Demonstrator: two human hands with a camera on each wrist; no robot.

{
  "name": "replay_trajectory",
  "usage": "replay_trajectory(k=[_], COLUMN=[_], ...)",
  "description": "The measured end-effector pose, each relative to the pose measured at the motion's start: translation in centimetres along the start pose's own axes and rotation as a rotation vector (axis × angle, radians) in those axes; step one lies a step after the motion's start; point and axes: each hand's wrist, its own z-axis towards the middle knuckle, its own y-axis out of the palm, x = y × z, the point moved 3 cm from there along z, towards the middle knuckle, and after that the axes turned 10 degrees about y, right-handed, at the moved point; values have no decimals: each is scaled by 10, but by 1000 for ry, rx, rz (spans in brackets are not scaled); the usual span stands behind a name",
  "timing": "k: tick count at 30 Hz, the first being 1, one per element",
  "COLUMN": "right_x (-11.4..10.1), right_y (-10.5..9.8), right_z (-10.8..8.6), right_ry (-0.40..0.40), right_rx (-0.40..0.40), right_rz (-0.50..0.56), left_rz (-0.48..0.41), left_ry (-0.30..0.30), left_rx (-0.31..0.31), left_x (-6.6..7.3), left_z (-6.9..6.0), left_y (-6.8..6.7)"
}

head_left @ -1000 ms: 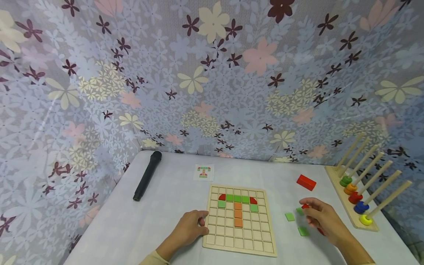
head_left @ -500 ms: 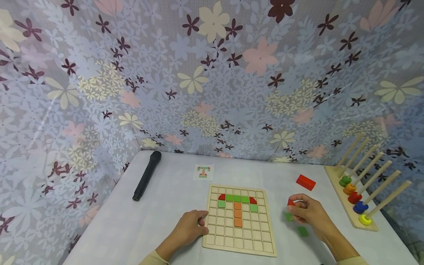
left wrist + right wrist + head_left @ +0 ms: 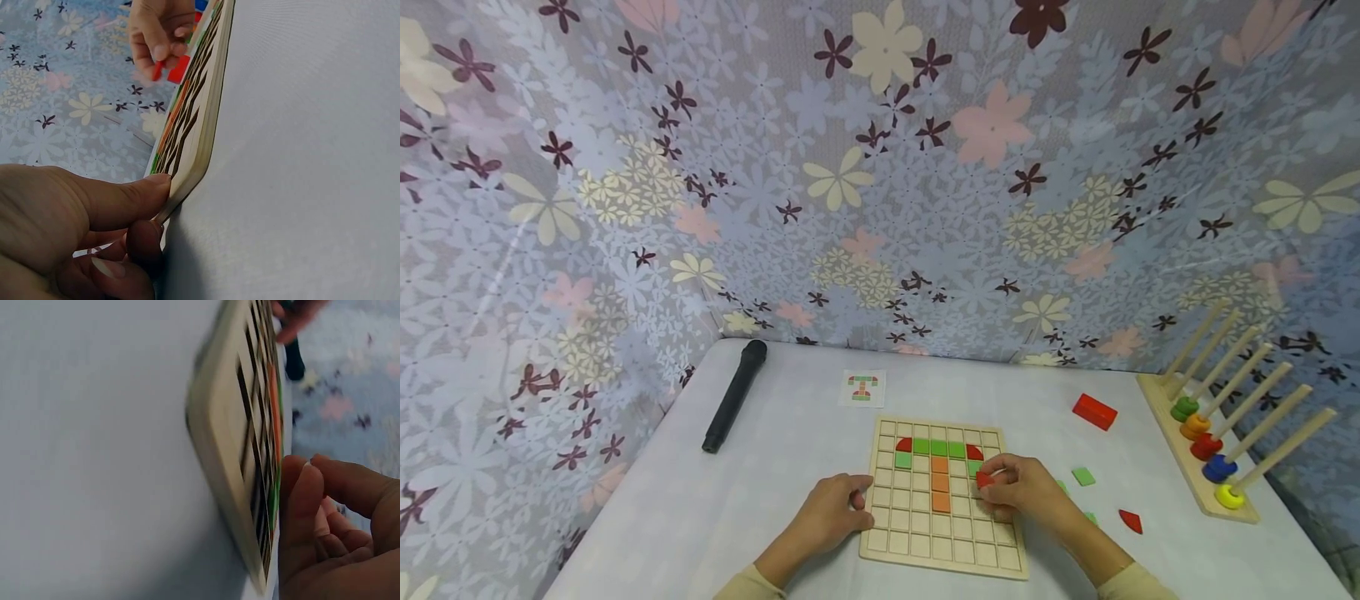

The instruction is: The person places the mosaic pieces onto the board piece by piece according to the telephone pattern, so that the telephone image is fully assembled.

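Observation:
A wooden grid board [image 3: 920, 547] lies on the table. Green and orange tiles [image 3: 940, 483] and two red quarter-round tiles [image 3: 904, 445] sit in its cells, forming a T-like shape. At the board's left edge, my left hand [image 3: 827, 515] holds the rim between thumb and fingers, also visible in the left wrist view. Over the board's right side, my right hand [image 3: 1026, 493] pinches a red tile [image 3: 983, 479] between thumb and fingers; part of that tile is covered. In the right wrist view the fingertips of the right hand [image 3: 337, 531] hide the tile.
A pattern card [image 3: 861, 389] lies behind the board. Right of it are green tiles [image 3: 1083, 476], a red quarter-round tile [image 3: 1131, 522] and a red block [image 3: 1095, 412]. A peg stand with coloured rings [image 3: 1246, 510] stands far right, a black microphone [image 3: 734, 397] far left.
My right hand has carried the red tile leftward from beside the loose green tiles to over the board's right side. My left hand has stayed at the board's left edge.

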Motion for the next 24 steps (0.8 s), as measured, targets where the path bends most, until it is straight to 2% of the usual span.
replay_trajectory(k=[6,9,14,24], right_x=[-6,-9,-9,-11], right_y=[28,36,39,42], right_z=[-1,-2,-3,-5], right_ry=[-140,-181,-194,-197], right_rx=[46,69,112,150], right_rz=[-323,-420,-489,-491], left_rz=[-13,-16,-15,-15], left_ry=[11,4,-9,-15], left_rx=[0,1,1,-10], left_x=[0,0,-1,0], left_z=[0,0,0,1], left_y=[-1,-1,-1,-1])
